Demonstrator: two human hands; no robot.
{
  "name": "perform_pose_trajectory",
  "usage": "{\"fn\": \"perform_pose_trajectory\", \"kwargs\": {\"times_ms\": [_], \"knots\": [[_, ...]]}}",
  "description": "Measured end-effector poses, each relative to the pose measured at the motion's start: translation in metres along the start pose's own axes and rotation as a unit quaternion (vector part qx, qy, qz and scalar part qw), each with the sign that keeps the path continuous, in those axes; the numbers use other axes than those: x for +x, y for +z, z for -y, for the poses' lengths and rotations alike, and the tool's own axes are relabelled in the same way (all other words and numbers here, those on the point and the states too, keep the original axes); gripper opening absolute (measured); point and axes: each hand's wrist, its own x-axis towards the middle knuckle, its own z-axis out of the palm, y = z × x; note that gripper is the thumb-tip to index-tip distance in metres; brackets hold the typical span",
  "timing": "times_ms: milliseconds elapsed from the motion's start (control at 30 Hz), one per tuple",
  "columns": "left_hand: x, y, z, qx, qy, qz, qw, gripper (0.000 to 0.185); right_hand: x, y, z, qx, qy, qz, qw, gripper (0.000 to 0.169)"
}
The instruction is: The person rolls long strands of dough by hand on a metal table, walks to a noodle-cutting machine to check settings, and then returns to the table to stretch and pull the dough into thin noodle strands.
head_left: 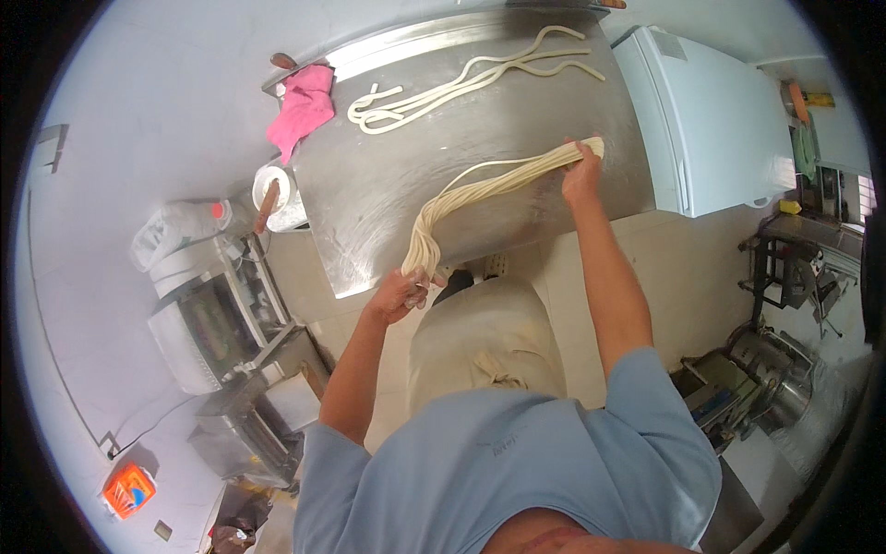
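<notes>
A long bundle of pulled dough noodles (484,184) stretches between my hands over the stainless steel table (387,173). My left hand (401,294), dusted white, grips the bundle's lower end just past the table's near edge. Around the other end, at the right, is my right hand (583,173), with the looped strands showing beyond its fingers. One strand bows away from the rest along the far side. Thicker dough ropes (443,93) lie bent and partly crossing on the far half of the table, touching neither hand.
A pink cloth (304,104) hangs at the table's left corner. Beside it stands a white round container (273,187) with a wooden handle across it. A white chest-like appliance (713,124) adjoins the table's right side. Metal shelving (259,291) stands at the left.
</notes>
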Motion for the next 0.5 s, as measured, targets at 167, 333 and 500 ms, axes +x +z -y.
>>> {"fn": "perform_pose_trajectory", "kwargs": {"times_ms": [167,333,500], "knots": [[-0.031,-0.044,-0.003,0.624,0.033,-0.076,0.777,0.047,0.092,-0.009,0.030,0.141,0.137,-0.067,0.978,0.040],[-0.114,-0.083,-0.016,0.797,-0.098,-0.254,0.539,0.047,0.178,-0.049,0.085,-0.045,0.152,-0.139,0.978,0.030],[-0.080,-0.105,0.001,0.784,-0.102,-0.330,0.516,0.050,0.237,-0.094,0.083,-0.001,0.200,-0.125,0.972,0.023]]}}
